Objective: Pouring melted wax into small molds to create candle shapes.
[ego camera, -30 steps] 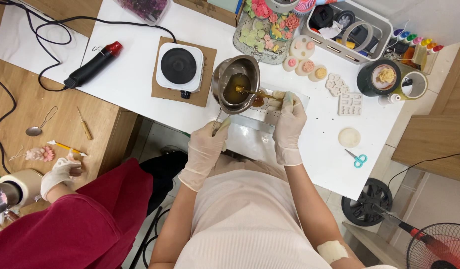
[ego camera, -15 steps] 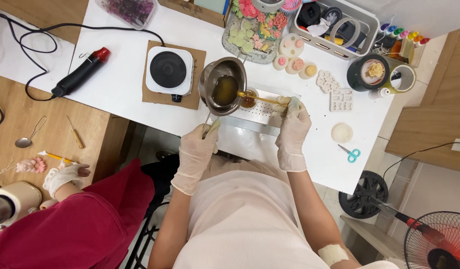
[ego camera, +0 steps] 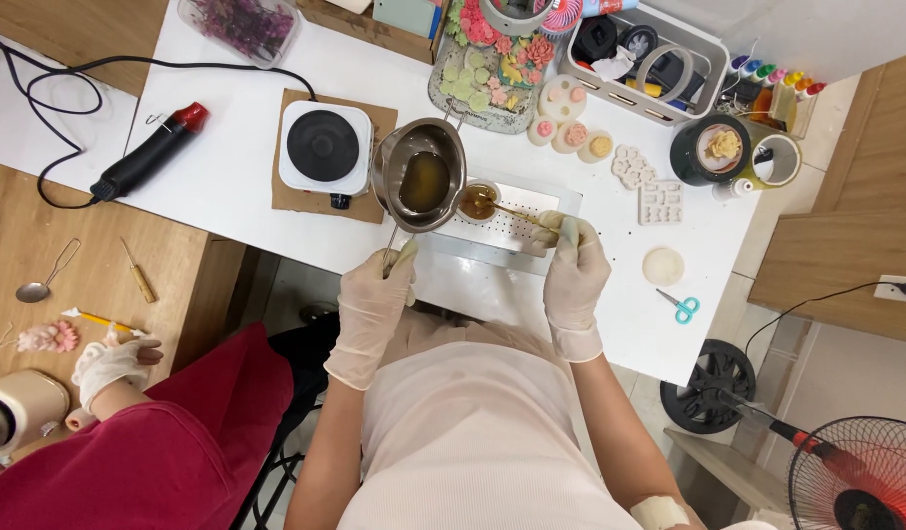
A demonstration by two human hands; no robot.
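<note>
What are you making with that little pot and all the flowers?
A person in thin gloves sits at a white table. Their left hand holds the handle of a small metal pot with amber liquid inside. Their right hand holds a thin stick reaching into a small cup of the same amber liquid, on a metal tray beside the pot. Little coloured flower shapes lie farther back. Another person's gloved hand rests at a wooden table nearby.
</note>
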